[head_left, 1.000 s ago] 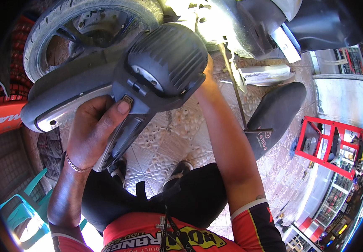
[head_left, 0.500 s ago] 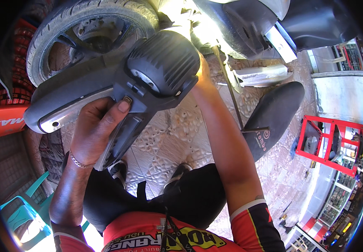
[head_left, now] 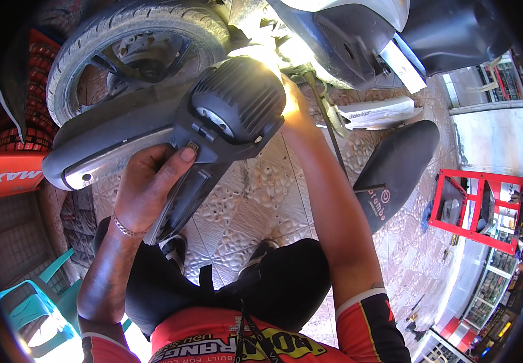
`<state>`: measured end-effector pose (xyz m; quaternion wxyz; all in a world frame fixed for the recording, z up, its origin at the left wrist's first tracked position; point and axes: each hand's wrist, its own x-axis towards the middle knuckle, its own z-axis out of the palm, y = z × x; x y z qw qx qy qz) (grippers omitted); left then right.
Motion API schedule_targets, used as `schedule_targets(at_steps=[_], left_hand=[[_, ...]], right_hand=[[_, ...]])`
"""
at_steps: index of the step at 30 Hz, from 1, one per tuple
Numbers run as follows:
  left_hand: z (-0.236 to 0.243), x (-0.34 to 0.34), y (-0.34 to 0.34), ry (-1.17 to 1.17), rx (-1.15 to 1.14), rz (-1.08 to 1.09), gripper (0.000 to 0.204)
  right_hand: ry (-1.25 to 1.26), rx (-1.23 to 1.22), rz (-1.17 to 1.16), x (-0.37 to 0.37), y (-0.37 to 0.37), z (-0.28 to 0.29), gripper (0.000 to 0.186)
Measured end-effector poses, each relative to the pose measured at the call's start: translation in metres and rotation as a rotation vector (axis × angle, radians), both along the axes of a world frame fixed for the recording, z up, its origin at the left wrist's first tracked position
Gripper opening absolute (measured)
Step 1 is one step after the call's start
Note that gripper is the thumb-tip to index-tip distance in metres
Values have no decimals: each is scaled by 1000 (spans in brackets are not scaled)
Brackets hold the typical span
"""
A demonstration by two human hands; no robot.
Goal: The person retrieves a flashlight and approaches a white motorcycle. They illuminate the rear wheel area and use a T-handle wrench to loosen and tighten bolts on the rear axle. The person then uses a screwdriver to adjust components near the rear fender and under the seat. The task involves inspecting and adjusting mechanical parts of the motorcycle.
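A large black plastic-looking part (head_left: 116, 130) with a ribbed round cover (head_left: 237, 91) and a long side with a silver strip hangs between my hands. My left hand (head_left: 152, 184) is closed on it, thumb pressed beside a small latch below the cover. My right hand (head_left: 294, 112) reaches behind the cover's right edge and appears to grip it; the fingers are mostly hidden and in glare. Just behind the part are a wheel with a tire (head_left: 71, 75) and a scooter's body panels (head_left: 358, 45), under a bright glare.
A black seat (head_left: 397, 163), a metal rod (head_left: 328, 130) and a white panel (head_left: 376, 112) are on the right. Beyond stand a red frame (head_left: 473, 242) and display shelves (head_left: 497, 272). At left are stacked tires (head_left: 34, 85), an orange panel (head_left: 7, 175) and teal chairs (head_left: 31, 302). The tiled floor (head_left: 237, 212) shows below.
The black part has shifted slightly to the right, its ribbed cover also dropping a little in the picture, with my left hand moving along with it. Both hands keep their hold.
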<state>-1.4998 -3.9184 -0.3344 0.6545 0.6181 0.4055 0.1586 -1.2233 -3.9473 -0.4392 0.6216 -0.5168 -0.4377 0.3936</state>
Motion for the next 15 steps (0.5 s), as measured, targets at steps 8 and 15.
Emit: schedule_targets(at_steps=[8, 15], left_hand=[[-5, 5, -7, -7, 7, 22, 41], [-7, 7, -5, 24, 17, 2, 41]], right_hand=[[-689, -368, -188, 0, -34, 16, 60], [-1047, -343, -245, 3, -52, 29, 55]])
